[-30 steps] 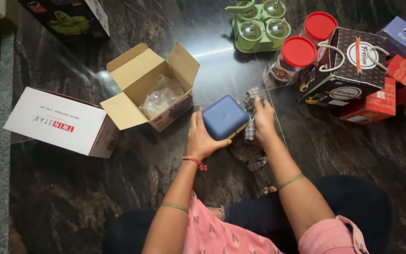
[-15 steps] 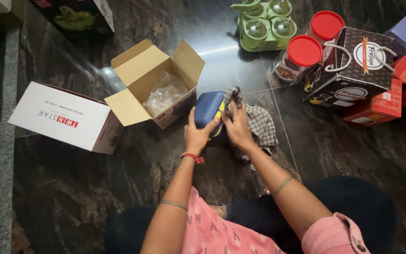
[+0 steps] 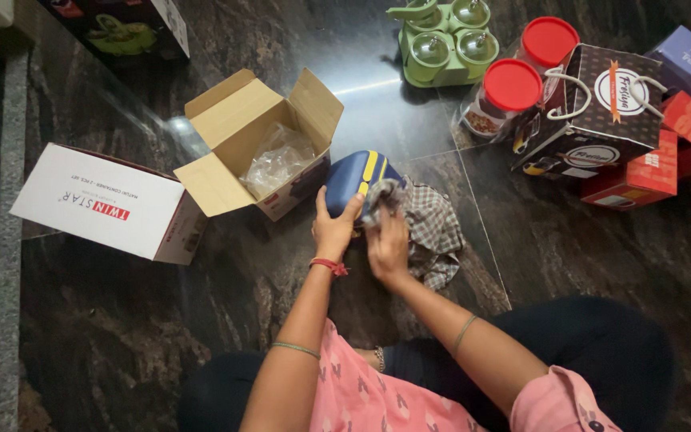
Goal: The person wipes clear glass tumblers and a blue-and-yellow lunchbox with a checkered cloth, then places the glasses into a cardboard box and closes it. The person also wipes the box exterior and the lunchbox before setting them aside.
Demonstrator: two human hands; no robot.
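A blue lunch box (image 3: 353,178) with a yellow band is tipped on its side on the dark stone floor. My left hand (image 3: 333,227) grips its near side. My right hand (image 3: 387,242) clutches a checked cloth (image 3: 429,226) and presses a bunched part of it against the box's side. The rest of the cloth trails to the right on the floor.
An open cardboard box (image 3: 253,144) with a plastic bag inside sits left of the lunch box. A white carton (image 3: 105,204) lies further left. At the back right stand a green jar set (image 3: 439,42), two red-lidded jars (image 3: 509,88), and several printed boxes (image 3: 597,108).
The lunch box went from lying flat to tipped on its side, showing the yellow band. My right hand brought the cloth onto it and slid down its side.
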